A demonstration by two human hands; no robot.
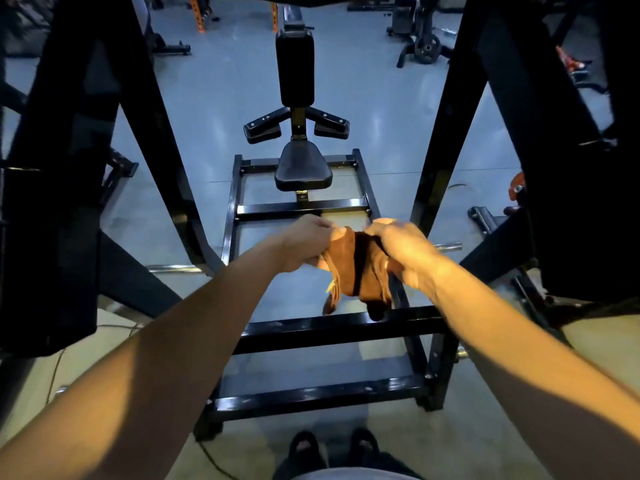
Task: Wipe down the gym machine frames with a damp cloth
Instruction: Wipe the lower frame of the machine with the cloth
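Gym room, dim, w/ a smooth grey-blue floor (pixel 214 98) that showed soft glare patches. Nearer the bottom the floor looked yellowish under warmer light. A thin cable (pixel 207 452) lay across it at lower left. In the bkgd: orange uprights (pixel 201 15) at top left, a weight plate (pixel 427 48) on dark equipment at top right, a chrome bar (pixel 450 246) at mid-right.

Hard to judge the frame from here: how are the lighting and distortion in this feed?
Head view: warm light on both hands, left and right, and the brown cloth; the black frame uprights are near-silhouettes; pale glare patches on the floor; wide-angle bending at the edges.
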